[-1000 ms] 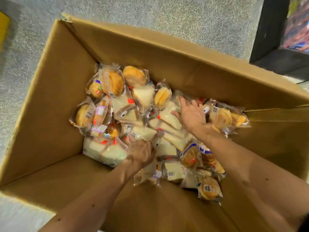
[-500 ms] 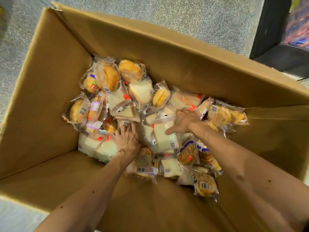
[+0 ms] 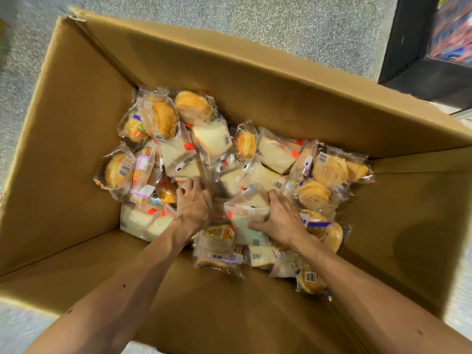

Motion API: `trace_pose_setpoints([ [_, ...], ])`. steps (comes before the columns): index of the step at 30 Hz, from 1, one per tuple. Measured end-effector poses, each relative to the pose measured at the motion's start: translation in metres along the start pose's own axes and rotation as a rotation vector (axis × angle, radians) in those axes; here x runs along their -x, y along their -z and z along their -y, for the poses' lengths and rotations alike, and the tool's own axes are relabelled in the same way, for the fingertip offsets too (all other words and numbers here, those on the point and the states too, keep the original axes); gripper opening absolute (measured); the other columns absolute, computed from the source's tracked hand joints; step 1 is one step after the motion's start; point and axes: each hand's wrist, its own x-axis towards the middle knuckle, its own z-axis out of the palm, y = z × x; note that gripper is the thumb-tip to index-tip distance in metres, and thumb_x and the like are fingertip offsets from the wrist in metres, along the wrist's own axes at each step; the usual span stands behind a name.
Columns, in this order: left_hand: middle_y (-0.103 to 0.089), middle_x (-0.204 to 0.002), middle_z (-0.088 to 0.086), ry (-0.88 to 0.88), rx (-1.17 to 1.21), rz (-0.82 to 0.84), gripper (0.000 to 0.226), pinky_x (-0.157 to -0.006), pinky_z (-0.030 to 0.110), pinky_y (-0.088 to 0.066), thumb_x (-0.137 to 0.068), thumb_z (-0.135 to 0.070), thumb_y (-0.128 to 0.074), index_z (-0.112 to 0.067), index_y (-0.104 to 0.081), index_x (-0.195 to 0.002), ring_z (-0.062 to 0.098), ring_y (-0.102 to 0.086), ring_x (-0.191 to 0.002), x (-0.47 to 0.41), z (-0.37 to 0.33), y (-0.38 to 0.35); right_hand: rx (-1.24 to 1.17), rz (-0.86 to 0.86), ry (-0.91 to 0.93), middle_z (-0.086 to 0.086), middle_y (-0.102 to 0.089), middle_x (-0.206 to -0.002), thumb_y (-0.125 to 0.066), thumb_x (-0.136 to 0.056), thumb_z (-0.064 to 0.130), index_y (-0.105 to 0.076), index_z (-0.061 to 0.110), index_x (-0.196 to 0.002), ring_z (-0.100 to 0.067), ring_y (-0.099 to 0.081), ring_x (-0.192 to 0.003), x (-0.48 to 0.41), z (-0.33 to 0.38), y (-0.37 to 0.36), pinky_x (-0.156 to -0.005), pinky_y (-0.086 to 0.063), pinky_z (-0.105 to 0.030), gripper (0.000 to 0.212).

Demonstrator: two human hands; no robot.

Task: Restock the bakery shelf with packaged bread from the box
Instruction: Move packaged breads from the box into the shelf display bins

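A large cardboard box [image 3: 76, 154] stands open on the floor, holding several clear-wrapped packs of bread: round golden buns [image 3: 194, 107] and white sandwich slices [image 3: 274, 154]. Both my arms reach down into it. My right hand [image 3: 282, 218] grips a pack of white sliced bread [image 3: 246, 215] at the pile's middle, thumb under its near edge and fingers over its top. My left hand [image 3: 194, 205] lies palm down on the packs just left of it, fingers spread and reaching into the pile; its fingertips are partly hidden among wrappers.
Speckled grey floor [image 3: 281, 24] surrounds the box. A black shelf base [image 3: 424, 72] with blurred colourful goods stands at the top right. The box's near inner wall [image 3: 229, 315] is bare cardboard.
My right hand has drawn back toward me and closed on the white sliced bread pack. My left hand stays flat on the pile with fingers spread. The camera has tilted slightly.
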Motion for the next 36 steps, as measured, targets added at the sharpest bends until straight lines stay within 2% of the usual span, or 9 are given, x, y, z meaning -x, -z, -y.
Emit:
trace_pose_setpoints([
  [3,-0.041,-0.143,0.003,-0.158,-0.13,-0.055,0.066,-0.104,0.041,-0.033,-0.082,-0.064,-0.063,-0.03,-0.048,-0.137,0.024,-0.037,-0.129,0.002,-0.008,0.004,-0.233,-0.098,-0.065,0.004,-0.054,-0.121,-0.08,-0.077,0.042,-0.039,0.02,-0.129,-0.019,-0.052,-0.11,0.018,-0.01,0.006,-0.089,-0.049,-0.037,0.069],
  [7,-0.063,-0.118,0.002,-0.202,0.103,0.079,0.05,-0.085,0.032,-0.046,-0.085,-0.057,-0.067,-0.021,-0.052,-0.117,0.022,-0.061,-0.107,0.003,-0.014,0.014,-0.635,-0.252,-0.232,0.007,-0.06,-0.117,-0.087,-0.07,0.03,-0.043,0.022,-0.132,-0.016,-0.063,-0.104,0.037,-0.042,0.026,-0.084,-0.059,-0.044,0.076],
  [10,-0.063,-0.108,0.006,-0.236,0.178,0.091,0.042,-0.073,0.029,-0.039,-0.084,-0.05,-0.071,-0.019,-0.05,-0.103,0.026,-0.061,-0.1,0.001,-0.02,0.022,-0.779,-0.273,-0.305,0.008,-0.065,-0.11,-0.088,-0.069,0.024,-0.05,0.024,-0.124,-0.014,-0.067,-0.099,0.042,-0.06,0.036,-0.084,-0.059,-0.048,0.067],
  [18,-0.062,-0.09,-0.015,-0.22,0.476,0.182,0.045,-0.066,0.021,-0.046,-0.073,-0.026,-0.082,-0.035,-0.067,-0.115,0.013,-0.062,-0.087,-0.002,-0.032,0.04,-0.909,-0.389,-0.396,0.011,-0.063,-0.103,-0.087,-0.071,0.017,-0.051,0.022,-0.121,-0.016,-0.065,-0.099,0.054,-0.058,0.042,-0.081,-0.06,-0.04,0.062],
  [22,-0.077,-0.09,0.009,-0.248,0.967,0.2,0.025,-0.08,0.039,-0.059,-0.062,0.003,-0.074,-0.016,-0.078,-0.077,0.021,-0.07,-0.097,0.012,-0.026,0.077,-0.977,-0.322,-0.381,0.009,-0.064,-0.104,-0.085,-0.073,0.016,-0.054,0.021,-0.117,-0.01,-0.064,-0.093,0.071,-0.051,0.055,-0.072,-0.059,-0.031,0.054],
  [24,-0.074,-0.101,0.018,-0.2,1.063,0.096,0.025,-0.072,0.023,-0.057,-0.063,0.012,-0.08,-0.004,-0.071,-0.079,0.005,-0.069,-0.085,0.025,-0.022,0.098,-0.972,-0.299,-0.355,0.006,-0.067,-0.105,-0.088,-0.071,0.019,-0.057,0.024,-0.108,-0.014,-0.066,-0.098,0.079,-0.041,0.063,-0.08,-0.06,-0.039,0.048],
  [26,-0.073,-0.111,0.015,-0.115,1.181,0.07,0.03,-0.079,0.026,-0.057,-0.066,-0.005,-0.089,-0.006,-0.069,-0.088,0.008,-0.067,-0.082,0.037,-0.018,0.113,-0.99,-0.284,-0.336,0.003,-0.07,-0.105,-0.088,-0.07,0.018,-0.059,0.022,-0.106,-0.017,-0.068,-0.098,0.088,-0.027,0.069,-0.086,-0.059,-0.043,0.046],
  [29,-0.073,-0.094,0.01,-0.107,1.252,0.049,0.04,-0.08,0.039,-0.057,-0.066,-0.018,-0.091,-0.007,-0.072,-0.099,0.018,-0.066,-0.079,0.067,-0.008,0.146,-0.986,-0.266,-0.283,0.0,-0.073,-0.105,-0.091,-0.066,0.025,-0.061,0.018,-0.115,-0.019,-0.071,-0.097,0.108,0.003,0.078,-0.086,-0.059,-0.045,0.058],
  [36,-0.069,-0.075,-0.004,-0.316,1.296,-0.035,0.027,-0.043,0.017,-0.043,-0.077,-0.004,-0.081,-0.013,-0.071,-0.101,0.007,-0.058,-0.054,0.129,0.021,0.204,-1.13,-0.383,-0.253,-0.003,-0.066,-0.122,-0.095,-0.056,0.042,-0.041,0.014,-0.143,-0.022,-0.069,-0.102,0.164,0.082,0.093,-0.085,-0.059,-0.041,0.106],
])
